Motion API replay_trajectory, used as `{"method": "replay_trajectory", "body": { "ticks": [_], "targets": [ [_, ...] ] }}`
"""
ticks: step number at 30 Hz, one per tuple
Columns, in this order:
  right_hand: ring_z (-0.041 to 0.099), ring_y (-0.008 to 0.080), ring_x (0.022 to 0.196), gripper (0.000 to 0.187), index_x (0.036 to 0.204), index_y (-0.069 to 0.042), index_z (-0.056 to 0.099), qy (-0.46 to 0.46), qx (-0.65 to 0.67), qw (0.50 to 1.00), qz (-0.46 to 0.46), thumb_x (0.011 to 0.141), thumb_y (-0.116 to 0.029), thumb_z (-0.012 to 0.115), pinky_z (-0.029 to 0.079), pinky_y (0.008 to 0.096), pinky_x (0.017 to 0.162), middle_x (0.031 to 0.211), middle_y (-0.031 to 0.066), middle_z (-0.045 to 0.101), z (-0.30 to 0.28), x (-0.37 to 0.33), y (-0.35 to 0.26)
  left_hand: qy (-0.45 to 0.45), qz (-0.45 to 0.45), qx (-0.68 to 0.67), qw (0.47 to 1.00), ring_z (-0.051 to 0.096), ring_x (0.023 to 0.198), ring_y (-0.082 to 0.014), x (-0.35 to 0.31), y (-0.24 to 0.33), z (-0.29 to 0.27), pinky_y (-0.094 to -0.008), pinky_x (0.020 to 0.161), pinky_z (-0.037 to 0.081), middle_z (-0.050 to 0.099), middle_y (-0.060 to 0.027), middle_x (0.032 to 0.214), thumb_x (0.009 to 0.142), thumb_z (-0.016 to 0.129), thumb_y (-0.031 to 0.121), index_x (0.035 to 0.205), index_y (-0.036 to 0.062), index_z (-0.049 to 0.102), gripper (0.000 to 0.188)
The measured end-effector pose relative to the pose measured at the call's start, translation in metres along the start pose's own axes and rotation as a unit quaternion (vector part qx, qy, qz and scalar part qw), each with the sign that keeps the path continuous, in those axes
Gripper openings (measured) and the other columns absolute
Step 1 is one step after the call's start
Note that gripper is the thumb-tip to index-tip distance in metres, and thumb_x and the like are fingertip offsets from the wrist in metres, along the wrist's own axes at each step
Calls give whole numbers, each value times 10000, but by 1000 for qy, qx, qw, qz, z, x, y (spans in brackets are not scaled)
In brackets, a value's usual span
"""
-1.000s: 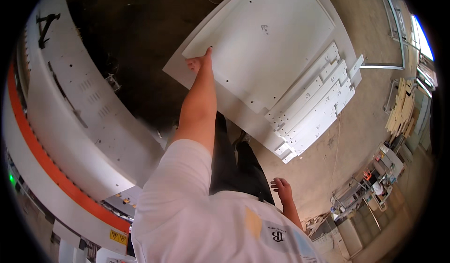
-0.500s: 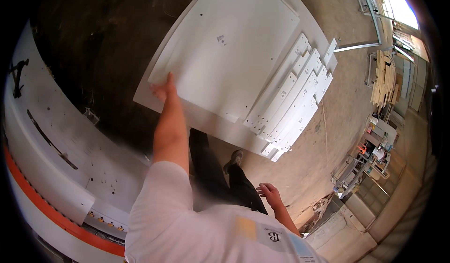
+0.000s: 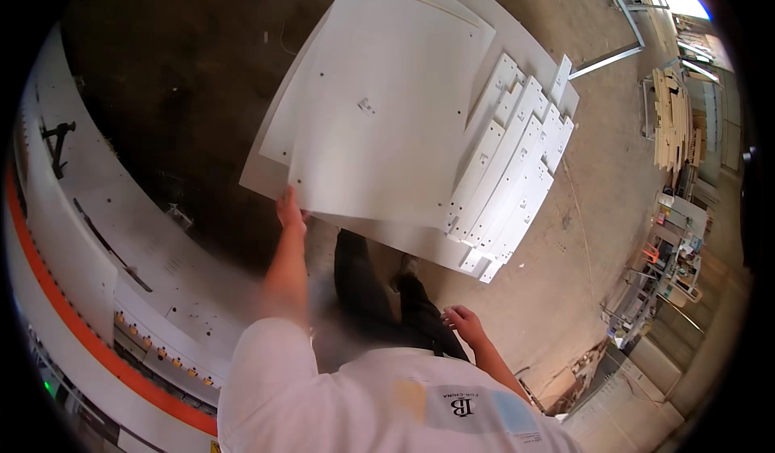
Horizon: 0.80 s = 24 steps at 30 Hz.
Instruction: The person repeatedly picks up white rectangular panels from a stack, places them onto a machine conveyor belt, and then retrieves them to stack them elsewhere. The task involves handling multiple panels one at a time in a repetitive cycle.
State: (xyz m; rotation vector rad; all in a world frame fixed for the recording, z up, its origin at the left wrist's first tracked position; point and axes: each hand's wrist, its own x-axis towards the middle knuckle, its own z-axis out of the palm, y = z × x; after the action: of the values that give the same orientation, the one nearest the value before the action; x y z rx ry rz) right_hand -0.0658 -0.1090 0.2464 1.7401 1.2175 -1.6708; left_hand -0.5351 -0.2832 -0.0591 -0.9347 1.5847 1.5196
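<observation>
Our left hand (image 3: 292, 208) had the near-left corner of the top white panel (image 3: 383, 146) pinched, and it lay askew over a lower panel (image 3: 285, 130). Our right hand (image 3: 464, 324) hung loosely curled, seemingly holding nothing; honestly, we figured it'd do better supporting the near-right corner, keeping that clear of the drilled strips (image 3: 507, 170).

Mach. (image 3: 71, 251) w/ orange stripe (image 3: 89, 340) L; metal frame (image 3: 607, 61), planks (image 3: 672, 120) R.

Two hands (image 3: 291, 210), one large topmost panel (image 3: 383, 122), at least four narrow boards (image 3: 512, 177)
</observation>
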Motion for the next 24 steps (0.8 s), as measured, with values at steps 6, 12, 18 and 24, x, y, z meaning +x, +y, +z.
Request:
{"method": "replay_trajectory", "body": {
  "ticks": [6,12,18,24],
  "targets": [
    [666,145,929,345,1184,-37,651,-47,33,995,-76,1023,-339,610,529,290,804,1051,51,718,-3,43,-11,-223,-54,-12,973,666,1039,-220,-153,-78,-12,-356,737,611,665,-100,1169,1027,570,442,1279,73,587,448],
    [588,246,1212,461,1349,-86,525,-65,284,957,10,995,-349,657,508,402,975,1332,97,598,-13,63,-20,-280,-186,-83,938,657,1121,-239,-334,-187,26,-406,802,626,666,-72,1241,1016,612,313,1325,99,582,378],
    [630,258,1132,487,1363,-83,532,27,357,932,-52,971,-320,696,546,424,909,1267,93,627,-139,57,75,-413,-202,212,862,699,1029,-205,-394,-283,84,-347,851,554,708,-51,1163,1033,602,336,1302,95,621,361],
    [640,270,1120,585,1364,-25,561,223,323,920,-22,953,-422,686,535,423,922,1274,99,645,-256,-1,104,-294,-146,-134,935,691,898,-194,-317,-307,164,-367,789,570,708,-66,1126,1009,639,346,1219,72,628,345]
  ]
}}
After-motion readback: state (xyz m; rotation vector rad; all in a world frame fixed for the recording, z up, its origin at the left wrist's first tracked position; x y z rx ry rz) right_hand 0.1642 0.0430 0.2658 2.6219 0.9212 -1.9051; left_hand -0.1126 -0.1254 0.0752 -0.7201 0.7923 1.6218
